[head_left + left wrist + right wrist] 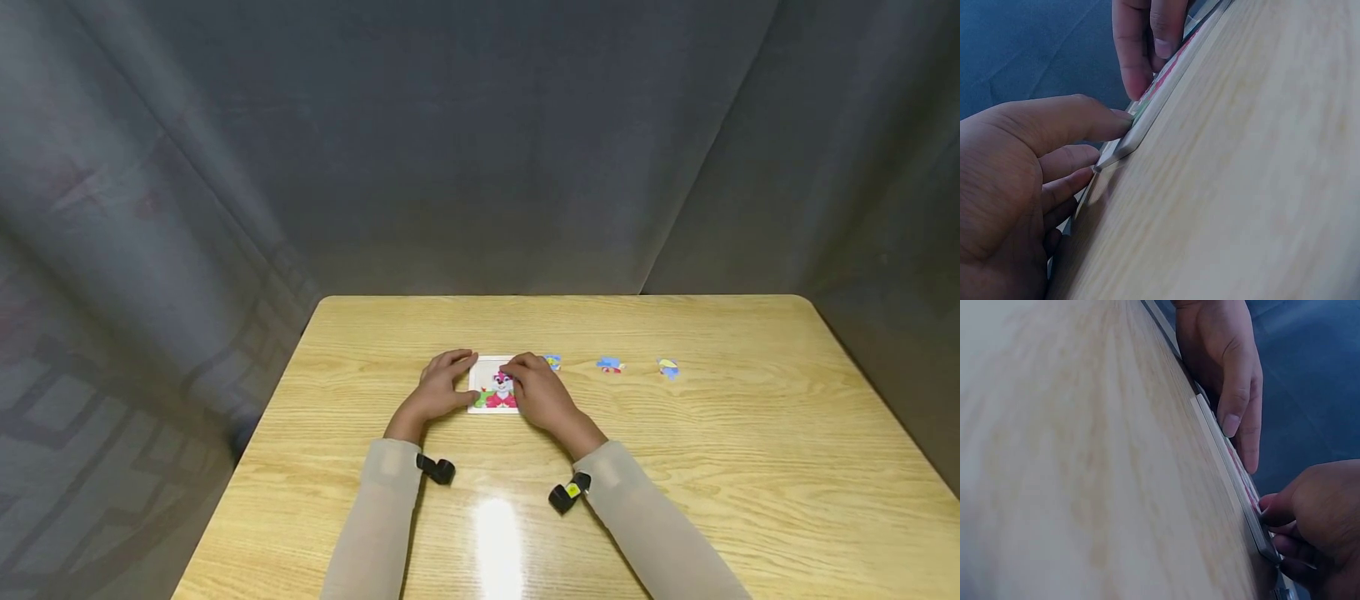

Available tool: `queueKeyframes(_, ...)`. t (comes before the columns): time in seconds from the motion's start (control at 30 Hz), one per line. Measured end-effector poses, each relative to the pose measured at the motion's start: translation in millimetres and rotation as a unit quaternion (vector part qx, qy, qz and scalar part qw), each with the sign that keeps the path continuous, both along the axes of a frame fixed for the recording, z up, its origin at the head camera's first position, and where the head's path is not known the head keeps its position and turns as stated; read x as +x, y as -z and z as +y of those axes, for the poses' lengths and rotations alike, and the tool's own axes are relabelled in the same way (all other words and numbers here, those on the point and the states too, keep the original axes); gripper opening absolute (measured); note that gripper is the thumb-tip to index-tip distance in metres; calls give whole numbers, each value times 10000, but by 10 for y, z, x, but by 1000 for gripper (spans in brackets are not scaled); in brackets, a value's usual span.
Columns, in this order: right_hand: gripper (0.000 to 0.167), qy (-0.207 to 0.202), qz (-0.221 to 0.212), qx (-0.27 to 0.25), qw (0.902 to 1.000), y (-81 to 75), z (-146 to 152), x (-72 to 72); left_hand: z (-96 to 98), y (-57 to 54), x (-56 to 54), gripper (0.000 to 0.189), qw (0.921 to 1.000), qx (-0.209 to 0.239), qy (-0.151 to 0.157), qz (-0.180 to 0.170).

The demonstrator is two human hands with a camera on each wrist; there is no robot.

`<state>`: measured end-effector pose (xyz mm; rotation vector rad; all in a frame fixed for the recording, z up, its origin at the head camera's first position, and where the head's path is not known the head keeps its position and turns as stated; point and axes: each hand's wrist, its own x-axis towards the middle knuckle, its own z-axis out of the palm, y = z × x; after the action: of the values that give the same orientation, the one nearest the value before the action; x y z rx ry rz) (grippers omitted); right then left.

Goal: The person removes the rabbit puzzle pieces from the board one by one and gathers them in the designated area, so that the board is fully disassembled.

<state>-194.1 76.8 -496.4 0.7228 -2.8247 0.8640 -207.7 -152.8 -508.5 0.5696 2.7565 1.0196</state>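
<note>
A small square jigsaw tray (491, 411) with a pale rim lies on the table, showing a cartoon animal in pink and a patch of green. My left hand (442, 390) holds its left side, thumb over the near corner and fingers along the edge. In the left wrist view the thumb (1113, 125) presses on top of the tray. Fingertips of my right hand (543, 396) are bunched over the upper right of the picture, pinching a puzzle piece there that they mostly hide. That hand covers the tray's right side.
Right of the tray lie loose puzzle pieces: a blue and yellow one (553, 362) beside the right hand, a blue and red one (611, 365), and another blue and yellow one (668, 367). Grey curtains (480, 167) hang behind the wooden table (750, 467).
</note>
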Motion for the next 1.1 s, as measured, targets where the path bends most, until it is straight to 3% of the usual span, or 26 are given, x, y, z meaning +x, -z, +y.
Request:
queueKeyframes(0.73,29,6,51,-101,9999,23,7,-26,5,-36,2,73,10000,56,22,-63)
queueKeyframes(1.1,29,124,-187,-415,9989,42,9,-30,-1,-29,-9,74,9999,43,52,-154)
